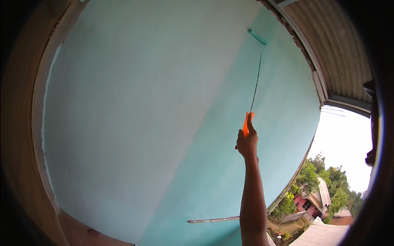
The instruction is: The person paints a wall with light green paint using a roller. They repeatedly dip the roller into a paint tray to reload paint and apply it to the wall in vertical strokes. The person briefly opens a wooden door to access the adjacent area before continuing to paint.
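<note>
My right hand (247, 142) is raised at arm's length and closed around the orange handle of a paint roller (246, 125). From the handle a long thin metal rod runs up to the teal-coated roller head (257, 36), which rests against the upper right of the wall (135, 102). Around the roller and down the right side, the wall is a stronger turquoise. To the left it is a paler grey-blue, with a slanting border between the two shades. My left hand does not appear.
A narrow wooden strip (213, 220) juts out low by my forearm. Corrugated roofing (328, 41) hangs at the upper right. Brown framing (39, 123) borders the wall's left side. Beyond the wall's right edge are trees (308, 174), a pink house (305, 203) and a pale rooftop (322, 234) below.
</note>
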`<state>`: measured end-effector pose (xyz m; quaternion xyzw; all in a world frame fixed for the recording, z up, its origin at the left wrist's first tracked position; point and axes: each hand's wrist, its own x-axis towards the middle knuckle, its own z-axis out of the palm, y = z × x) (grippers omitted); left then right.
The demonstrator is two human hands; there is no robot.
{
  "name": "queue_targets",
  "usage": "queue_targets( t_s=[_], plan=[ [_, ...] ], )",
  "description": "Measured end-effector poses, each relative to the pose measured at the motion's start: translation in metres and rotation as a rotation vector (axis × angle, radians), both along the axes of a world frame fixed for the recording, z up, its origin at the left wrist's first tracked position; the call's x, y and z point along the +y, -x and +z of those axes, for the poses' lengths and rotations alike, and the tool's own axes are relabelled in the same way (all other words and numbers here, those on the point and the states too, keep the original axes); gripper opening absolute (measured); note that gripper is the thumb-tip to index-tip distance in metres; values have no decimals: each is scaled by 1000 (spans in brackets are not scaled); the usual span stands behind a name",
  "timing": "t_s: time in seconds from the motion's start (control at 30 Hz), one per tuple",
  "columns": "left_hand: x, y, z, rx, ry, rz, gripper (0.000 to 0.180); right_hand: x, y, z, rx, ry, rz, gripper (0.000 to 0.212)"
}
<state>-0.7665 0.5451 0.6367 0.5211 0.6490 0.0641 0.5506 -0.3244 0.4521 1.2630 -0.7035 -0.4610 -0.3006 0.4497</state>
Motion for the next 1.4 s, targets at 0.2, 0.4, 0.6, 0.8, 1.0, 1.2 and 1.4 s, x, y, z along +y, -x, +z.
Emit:
queue_targets(
  t_s=[0.2, 0.4, 0.6, 0.8, 1.0, 1.2, 1.4],
  plan=[
    [-68, -15, -3, -87, -31, -22, 59, -31, 26, -181, 62, 114, 17, 72],
    [-98, -139, 77, -724, -95, -287, 60, -82, 90, -328, 279, 355, -38, 74],
    [-134, -231, 163, -915, -335, -504, 56, -125, 146, -445, 438, 465, 0, 73],
    [-171, -231, 126, -698, 18, -420, 39, -169, 186, -521, 613, 622, 17, 26],
    [-181, -212, 60, -679, 144, -364, 20, -199, 235, -557, 808, 647, -50, 20],
    [-200, -192, 15, -612, 231, -325, 19, -216, 259, -598, 908, 792, -35, 23],
    [-212, -180, -16, -551, 359, -316, 19, -224, 270, -633, 951, 878, -68, 24]
  ],
)
